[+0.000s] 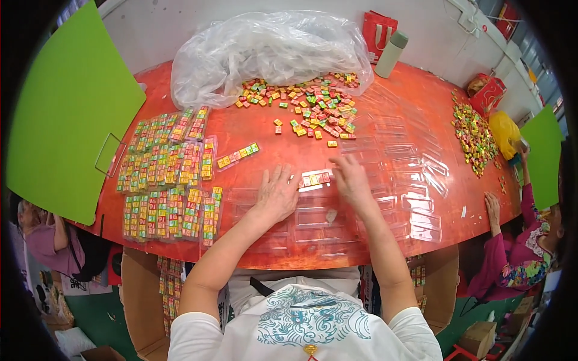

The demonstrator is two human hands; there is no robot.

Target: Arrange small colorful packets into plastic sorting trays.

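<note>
A clear plastic tray [315,180] with a row of small red and yellow boxes lies between my hands. My left hand [277,195] rests at its left end, fingers stretched out, with a tiny yellow bit at the fingertips that is too small to make out. At the right end is my right hand [353,182], its thumb and fingers apart and bent, with nothing visible between them. Up and to the left lies a filled tray [238,156] of yellow, red and green boxes. Beyond my hands spreads a loose pile of small boxes [325,111].
Stacked filled trays [171,174] stand on the left. Empty clear trays [415,186] cover the right side. A big plastic bag [271,51], a bottle [391,54] and a red bag [378,36] are at the back. Another person [512,240] works at the right beside another pile [474,138].
</note>
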